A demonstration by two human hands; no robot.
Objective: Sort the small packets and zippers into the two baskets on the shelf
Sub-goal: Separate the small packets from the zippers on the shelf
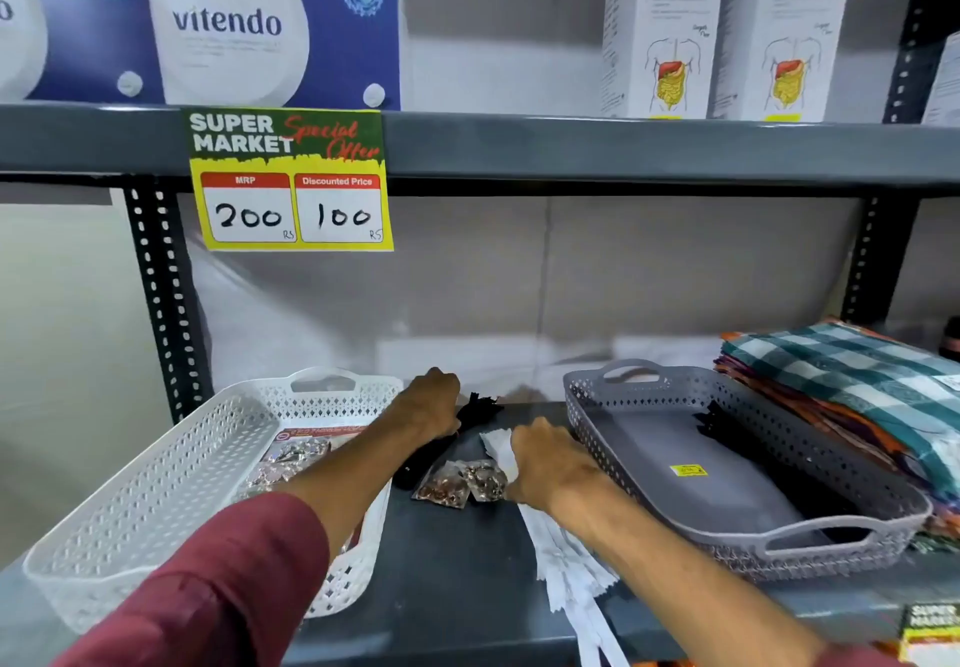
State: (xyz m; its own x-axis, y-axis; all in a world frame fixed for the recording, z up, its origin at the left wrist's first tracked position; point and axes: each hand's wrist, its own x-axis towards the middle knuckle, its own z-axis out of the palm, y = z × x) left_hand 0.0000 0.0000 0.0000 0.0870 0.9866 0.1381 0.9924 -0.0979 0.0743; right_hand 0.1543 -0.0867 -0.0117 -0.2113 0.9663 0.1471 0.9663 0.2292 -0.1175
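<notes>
On the grey shelf stand a white basket at the left and a grey basket at the right. Small clear packets lie in the white basket, and black zippers lie in the grey one. Between the baskets sit two small packets, a bundle of black zippers and white zippers. My left hand is closed on the black zippers. My right hand grips the white zippers, which trail towards the shelf's front edge.
A stack of folded checked cloths lies right of the grey basket. A yellow price sign hangs from the shelf above, which carries blue and white boxes. Perforated uprights flank the bay.
</notes>
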